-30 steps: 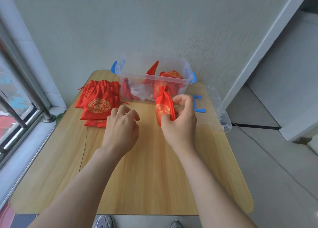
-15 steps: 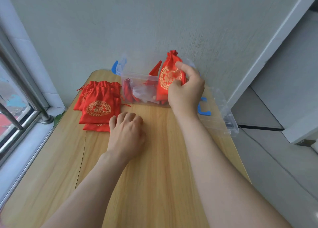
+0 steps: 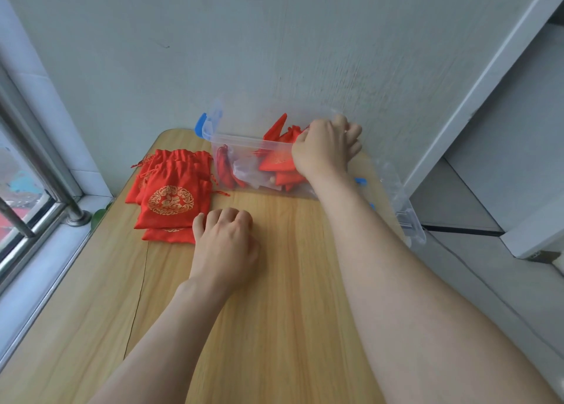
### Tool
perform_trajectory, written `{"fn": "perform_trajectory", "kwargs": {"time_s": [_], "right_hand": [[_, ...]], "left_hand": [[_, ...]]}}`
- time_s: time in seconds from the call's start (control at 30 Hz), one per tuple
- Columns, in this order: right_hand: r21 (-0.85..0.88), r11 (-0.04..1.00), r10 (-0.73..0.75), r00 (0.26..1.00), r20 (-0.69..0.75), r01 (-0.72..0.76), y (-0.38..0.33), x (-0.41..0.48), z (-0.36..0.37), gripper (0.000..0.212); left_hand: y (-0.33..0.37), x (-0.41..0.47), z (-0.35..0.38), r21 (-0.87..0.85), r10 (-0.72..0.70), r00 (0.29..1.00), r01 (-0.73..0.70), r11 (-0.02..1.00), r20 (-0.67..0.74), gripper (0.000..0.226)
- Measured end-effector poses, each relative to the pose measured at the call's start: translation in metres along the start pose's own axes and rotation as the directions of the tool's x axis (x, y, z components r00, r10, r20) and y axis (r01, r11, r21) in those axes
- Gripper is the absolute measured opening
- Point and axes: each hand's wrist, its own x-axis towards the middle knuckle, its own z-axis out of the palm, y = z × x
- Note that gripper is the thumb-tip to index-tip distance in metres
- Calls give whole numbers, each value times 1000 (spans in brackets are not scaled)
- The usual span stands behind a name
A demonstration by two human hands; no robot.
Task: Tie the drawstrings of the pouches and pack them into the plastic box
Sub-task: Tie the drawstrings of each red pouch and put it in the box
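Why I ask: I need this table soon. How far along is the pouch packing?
Done: several red pouches lie in the plastic box. In hand: the right hand reaches into the box beside a pouch; its grip is hidden. The left hand rests idle on the table. Left: a stack of pouches waits beside the box, and the lid lies off.

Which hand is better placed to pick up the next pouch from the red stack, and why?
The left hand: it rests on the table right beside the pouch stack, holding nothing. The right hand is over the plastic box, farther away.
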Motion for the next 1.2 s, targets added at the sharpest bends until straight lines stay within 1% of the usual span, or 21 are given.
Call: {"fn": "perform_trajectory", "kwargs": {"time_s": [0.07, 0.13, 0.2, 0.27, 0.33, 0.37, 0.47, 0.5, 0.57, 0.7, 0.8, 0.9, 1.0, 1.07, 1.13, 1.2], "right_hand": [[-37, 999, -26, 996, -85, 23, 0, -11, 1, 25], [-2, 995, -94, 979, -180, 96, 2, -26, 6, 27], [51, 981, -165, 945, -283, 187, 2, -44, 11, 33], [90, 964, -212, 925, -314, 251, 1, -64, 17, 38], [130, 951, -235, 931, -278, 279, 0, -83, 23, 39], [156, 948, -234, 942, -241, 276, -1, -92, 24, 38], [222, 950, -202, 975, -93, 218, -4, -114, 27, 36], [238, 951, -193, 980, -47, 198, -5, -119, 27, 36], [264, 952, -169, 985, 39, 153, -6, -129, 27, 35], [330, 941, -130, 981, 146, 76, -10, -145, 24, 29], [395, 919, -80, 977, 196, -4, -14, -154, 21, 26], [514, 849, -12, 969, 247, -120, -14, -159, 17, 26], [578, 790, 37, 956, 290, -206, -11, -161, 15, 26], [605, 756, 69, 950, 305, -250, -6, -163, 18, 26], [639, 705, 96, 934, 344, -308, -3, -166, 21, 25], [663, 638, 106, 898, 427, -391, -1, -167, 24, 23]], "left_hand": [[-2, 1, -1, -36, 9, 999, -10, 999, -31, 22], [-4, 3, -6, -92, 9, 994, -19, 996, -112, 21], [-8, 5, -14, -124, -31, 975, 4, 992, -220, 24], [-14, 7, -20, -116, -113, 950, 82, 990, -292, 30], [-22, 6, -24, -93, -211, 924, 191, 977, -320, 35], [-26, 5, -25, -85, -259, 915, 245, 966, -310, 39], [-36, 0, -26, -49, -367, 904, 366, 929, -221, 53], [-39, -1, -26, -41, -389, 900, 388, 921, -196, 53], [-42, -1, -26, -42, -402, 898, 401, 915, -180, 43], [-45, -1, -30, -121, -372, 907, 354, 927, -196, 21], [-47, 1, -30, -189, -357, 906, 319, 929, -227, 14], [-48, 4, -30, -246, -327, 896, 259, 934, -299, 13], [-43, 6, -36, -298, -325, 855, 212, 930, -405, 12], [-35, 5, -45, -386, -338, 820, 157, 909, -463, 13], [-25, 3, -55, -481, -362, 788, 96, 872, -498, 14], [-12, 2, -65, -574, -413, 761, 65, 816, -501, 15]]}}
